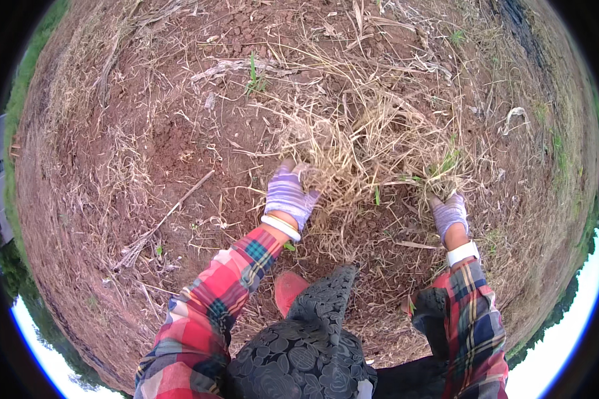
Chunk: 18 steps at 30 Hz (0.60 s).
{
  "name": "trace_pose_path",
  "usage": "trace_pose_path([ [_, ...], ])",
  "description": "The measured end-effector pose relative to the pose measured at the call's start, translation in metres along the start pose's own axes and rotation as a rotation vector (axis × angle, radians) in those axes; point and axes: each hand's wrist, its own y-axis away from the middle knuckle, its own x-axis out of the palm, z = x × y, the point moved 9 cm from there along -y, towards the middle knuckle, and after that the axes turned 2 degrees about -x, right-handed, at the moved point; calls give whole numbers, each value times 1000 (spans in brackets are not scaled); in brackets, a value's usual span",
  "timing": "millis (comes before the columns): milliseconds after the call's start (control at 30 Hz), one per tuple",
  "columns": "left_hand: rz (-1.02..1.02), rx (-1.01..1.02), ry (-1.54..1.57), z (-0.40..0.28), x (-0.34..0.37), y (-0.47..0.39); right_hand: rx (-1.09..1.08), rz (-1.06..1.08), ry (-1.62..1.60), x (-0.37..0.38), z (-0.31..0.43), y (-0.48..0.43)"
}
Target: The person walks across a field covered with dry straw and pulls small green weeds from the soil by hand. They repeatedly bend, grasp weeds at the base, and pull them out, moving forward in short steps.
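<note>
My left hand, in a purple and white striped knit glove, presses against the left side of a loose heap of dry grass; its fingertips are partly lost in the stalks. To the right, my right hand, gloved alike, touches a tuft of dry and green grass at the heap's right edge. Its fingertips are hidden by the tuft, so the grip is unclear. Both wrists bear white bands below the gloves, and plaid sleeves cover my arms.
Reddish-brown soil with scattered straw surrounds the heap. A dry stalk lies to the left. A small green plant grows beyond the heap. A red shoe and dark patterned clothing show near my body.
</note>
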Motion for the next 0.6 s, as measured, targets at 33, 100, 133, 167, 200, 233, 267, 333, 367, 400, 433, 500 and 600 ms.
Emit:
trace_pose_path([
  [33,-110,-56,-66,1,-15,-25,6,-84,298,-3,15,-14],
  [100,-130,-164,-255,3,-21,-69,-50,-46,225,19,53,-31],
  [133,-95,-193,-324,0,-10,-79,-54,74,239,41,73,-39],
  [167,-100,-181,-385,-5,-2,-81,-88,158,98,63,97,-39],
  [200,-83,-197,-347,-7,10,-82,-149,254,118,88,121,-33],
  [233,1,-149,-389,-9,29,-76,-205,277,111,105,140,-24],
  [267,187,-87,-200,-17,63,-71,-243,320,78,118,150,-16],
  [333,330,148,-83,-29,95,-49,-227,391,-110,131,152,0],
  [367,281,346,-565,-32,107,-35,-254,461,-142,135,147,11],
  [400,425,219,-444,-12,122,-21,-319,492,-116,131,140,21],
  [433,542,132,-427,5,137,-4,-369,564,-141,126,131,31],
  [500,557,222,-409,14,151,32,-558,710,-242,113,120,62],
  [600,434,236,-403,25,151,67,-862,683,-261,82,125,103],
])
